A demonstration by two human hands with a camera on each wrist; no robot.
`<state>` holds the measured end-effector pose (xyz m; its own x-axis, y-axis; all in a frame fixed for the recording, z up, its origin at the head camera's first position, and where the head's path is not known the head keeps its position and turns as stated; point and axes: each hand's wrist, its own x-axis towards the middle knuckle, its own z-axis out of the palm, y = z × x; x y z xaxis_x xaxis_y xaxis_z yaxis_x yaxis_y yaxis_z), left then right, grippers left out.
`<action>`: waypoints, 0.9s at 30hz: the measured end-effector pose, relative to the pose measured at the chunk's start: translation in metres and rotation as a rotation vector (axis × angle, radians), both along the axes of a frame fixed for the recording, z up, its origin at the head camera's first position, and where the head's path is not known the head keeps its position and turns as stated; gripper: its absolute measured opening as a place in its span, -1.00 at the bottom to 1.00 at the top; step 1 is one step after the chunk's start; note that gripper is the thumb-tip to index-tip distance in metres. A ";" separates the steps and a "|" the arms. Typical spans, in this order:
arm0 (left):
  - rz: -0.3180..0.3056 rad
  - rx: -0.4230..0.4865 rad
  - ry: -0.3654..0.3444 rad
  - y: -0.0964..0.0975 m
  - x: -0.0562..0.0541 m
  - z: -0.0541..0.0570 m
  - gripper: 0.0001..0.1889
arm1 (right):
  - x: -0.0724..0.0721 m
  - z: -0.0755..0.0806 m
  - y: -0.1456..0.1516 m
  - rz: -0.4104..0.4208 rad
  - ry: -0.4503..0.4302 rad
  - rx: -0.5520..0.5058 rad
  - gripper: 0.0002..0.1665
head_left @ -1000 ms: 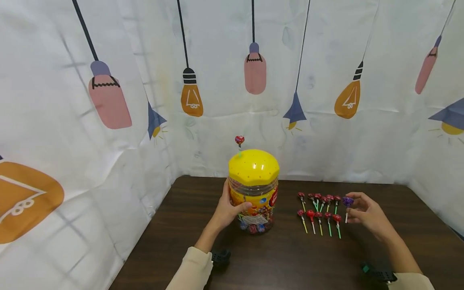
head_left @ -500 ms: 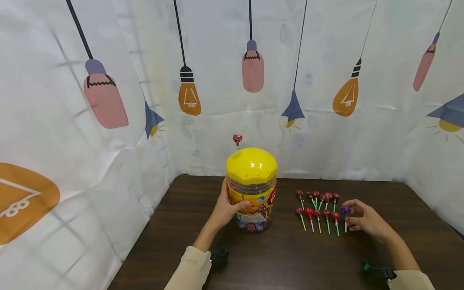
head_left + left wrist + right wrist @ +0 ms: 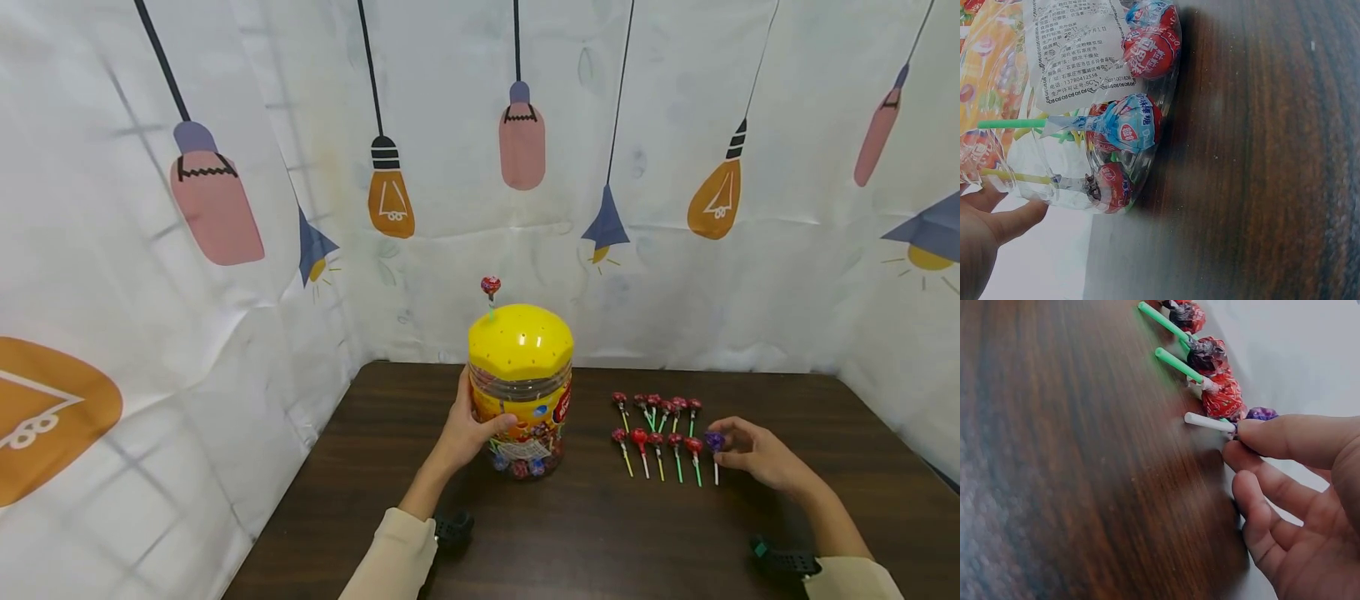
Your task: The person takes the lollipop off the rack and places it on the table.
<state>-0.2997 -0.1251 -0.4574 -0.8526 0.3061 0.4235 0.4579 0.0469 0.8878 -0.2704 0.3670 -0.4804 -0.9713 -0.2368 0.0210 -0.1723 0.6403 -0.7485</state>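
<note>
My left hand [image 3: 465, 429] grips the side of a clear plastic jar [image 3: 528, 454] with a yellow lid [image 3: 521, 342]. One red-wrapped lollipop [image 3: 491, 286] stands upright in the lid's top. Through the jar wall, the left wrist view shows wrapped lollipops inside, one in blue and red [image 3: 1132, 125]. At the right end of the front row, my right hand [image 3: 761, 457] pinches a purple-wrapped lollipop [image 3: 715, 442] near its head. Its white stick [image 3: 1207, 421] points toward me, close over the table. The thumb partly hides the purple wrapper in the right wrist view.
Two rows of red-wrapped lollipops lie between the jar and my right hand, including one in the back row [image 3: 618, 398] and one in the front row [image 3: 694, 446]. The dark wooden table [image 3: 592, 542] ends at a white curtain [image 3: 450, 283] printed with lamps.
My right hand has brought the purple lollipop down and toward me, to the end of the front row. The left hand keeps its grip on the jar; the head view has shifted slightly.
</note>
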 end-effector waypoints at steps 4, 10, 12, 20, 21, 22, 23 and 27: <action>0.005 -0.003 0.003 0.000 0.001 0.001 0.06 | 0.000 -0.002 0.002 0.028 0.015 0.025 -0.49; 0.014 -0.012 0.005 0.000 0.002 0.002 0.05 | 0.000 -0.004 0.003 0.051 0.002 0.001 -0.48; 0.016 -0.013 0.002 0.001 0.002 0.002 0.05 | -0.001 -0.005 0.003 0.052 -0.001 0.004 -0.48; 0.029 -0.023 -0.005 0.000 0.002 0.002 0.06 | -0.001 -0.003 0.003 0.051 -0.006 0.005 -0.48; 0.029 -0.023 -0.005 0.000 0.002 0.002 0.06 | -0.001 -0.003 0.003 0.050 -0.008 0.007 -0.48; 0.028 -0.023 -0.005 0.000 0.002 0.002 0.06 | -0.001 -0.002 0.003 0.050 -0.008 0.013 -0.48; 0.028 -0.023 -0.006 0.000 0.002 0.002 0.06 | 0.000 -0.002 0.003 0.043 -0.012 0.017 -0.47; 0.022 -0.022 -0.010 0.000 0.002 0.002 0.06 | 0.001 0.003 0.003 0.019 -0.026 0.032 -0.45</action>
<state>-0.2974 -0.1253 -0.4556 -0.8633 0.2961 0.4087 0.4479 0.0764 0.8908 -0.2691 0.3700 -0.4772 -0.9667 -0.2557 -0.0117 -0.1659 0.6608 -0.7320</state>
